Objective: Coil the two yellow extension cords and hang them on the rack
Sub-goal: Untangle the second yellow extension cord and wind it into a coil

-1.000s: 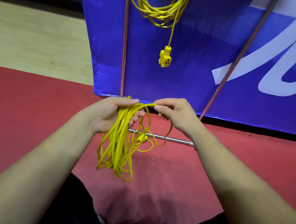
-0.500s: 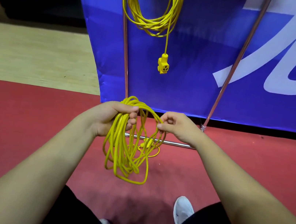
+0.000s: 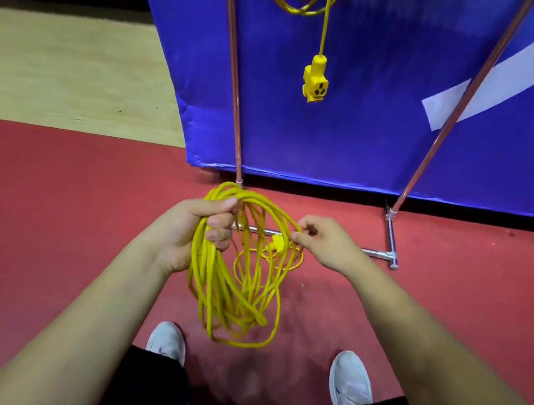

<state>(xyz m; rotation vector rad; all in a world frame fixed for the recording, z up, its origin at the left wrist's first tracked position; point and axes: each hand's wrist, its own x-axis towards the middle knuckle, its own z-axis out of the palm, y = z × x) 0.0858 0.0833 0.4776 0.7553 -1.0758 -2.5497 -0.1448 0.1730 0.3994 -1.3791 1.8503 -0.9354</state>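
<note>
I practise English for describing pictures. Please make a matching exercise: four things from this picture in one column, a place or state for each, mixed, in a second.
1. left hand
2. right hand
3. yellow plastic socket block
4. chrome metal base bar

A. lies on the red floor
B. grips the coiled yellow cord bundle
C. dangles before the blue banner
D. pinches one strand of that bundle

Pairs: 1-B, 2-D, 3-C, 4-A.

Smooth yellow plastic-sheathed cords (image 3: 229,283); shiny metal rack (image 3: 389,234); glossy blue banner (image 3: 356,129) like coated fabric; matt red floor (image 3: 50,204); pale wood boards (image 3: 53,66)
</note>
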